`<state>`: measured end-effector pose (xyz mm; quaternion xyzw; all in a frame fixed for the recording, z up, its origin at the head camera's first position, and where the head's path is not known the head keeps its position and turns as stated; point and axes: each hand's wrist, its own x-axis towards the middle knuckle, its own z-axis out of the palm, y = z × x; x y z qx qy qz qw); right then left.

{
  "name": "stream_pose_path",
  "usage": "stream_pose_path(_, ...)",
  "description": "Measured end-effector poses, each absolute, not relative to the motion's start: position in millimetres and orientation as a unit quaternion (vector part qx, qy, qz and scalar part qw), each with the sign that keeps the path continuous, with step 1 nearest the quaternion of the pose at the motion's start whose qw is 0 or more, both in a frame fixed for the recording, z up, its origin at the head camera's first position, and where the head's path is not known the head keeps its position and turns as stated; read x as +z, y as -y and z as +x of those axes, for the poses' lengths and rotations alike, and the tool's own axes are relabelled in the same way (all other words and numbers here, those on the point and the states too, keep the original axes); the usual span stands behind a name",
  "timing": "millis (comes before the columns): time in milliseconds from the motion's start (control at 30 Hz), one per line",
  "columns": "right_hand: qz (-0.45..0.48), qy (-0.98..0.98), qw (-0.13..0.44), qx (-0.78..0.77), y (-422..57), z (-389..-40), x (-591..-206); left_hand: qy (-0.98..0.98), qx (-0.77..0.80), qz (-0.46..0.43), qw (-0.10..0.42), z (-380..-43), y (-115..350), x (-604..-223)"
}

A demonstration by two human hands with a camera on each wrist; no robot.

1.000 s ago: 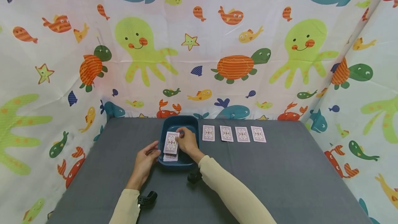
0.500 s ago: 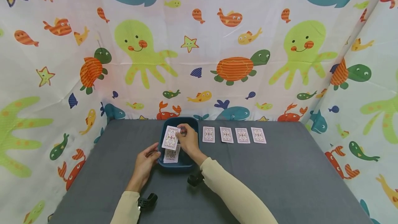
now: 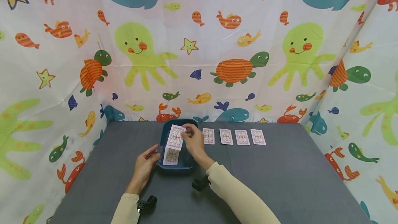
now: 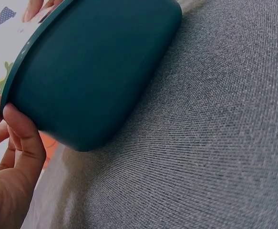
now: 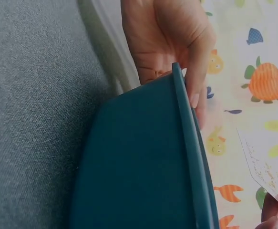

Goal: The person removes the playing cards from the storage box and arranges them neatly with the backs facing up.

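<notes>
The held card [image 3: 176, 137], in the head view, hangs over the tub [image 3: 178, 168], pinched by the right hand [image 3: 196, 144]. From the left wrist, the left hand [image 4: 20, 167] pinches the rim [image 4: 22, 53], good bracing; from the right, the card tilts, wanting a light grip.

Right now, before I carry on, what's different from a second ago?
The right hand has moved the pinched card farther from the person and slightly right, uncovering more of the lower cards in the blue bin. Nothing was let go. The left hand on the bin's rim, the lower cards and the row of four cards stayed put.
</notes>
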<state>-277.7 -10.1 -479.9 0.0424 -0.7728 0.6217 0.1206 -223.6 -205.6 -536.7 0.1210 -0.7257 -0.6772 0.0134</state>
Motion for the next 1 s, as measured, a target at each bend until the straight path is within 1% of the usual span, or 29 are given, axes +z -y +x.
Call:
stream_pose_path(400, 0.047, 0.755, 0.125, 0.642, -7.5, -263.4, -474.1, 0.724, -0.678, 0.126, 0.01, -223.4, 205.9, -538.5)
stream_pose_path(800, 0.041, 0.754, 0.12, 0.645, -45.9, -256.8, -478.5, 0.725, -0.677, 0.126, 0.009, -224.3, 205.3, -535.6)
stream_pose_path(1000, 0.031, 0.745, 0.127, 0.654, -66.8, -251.9, -479.8, 0.727, -0.675, 0.127, 0.005, -223.7, 204.9, -535.8)
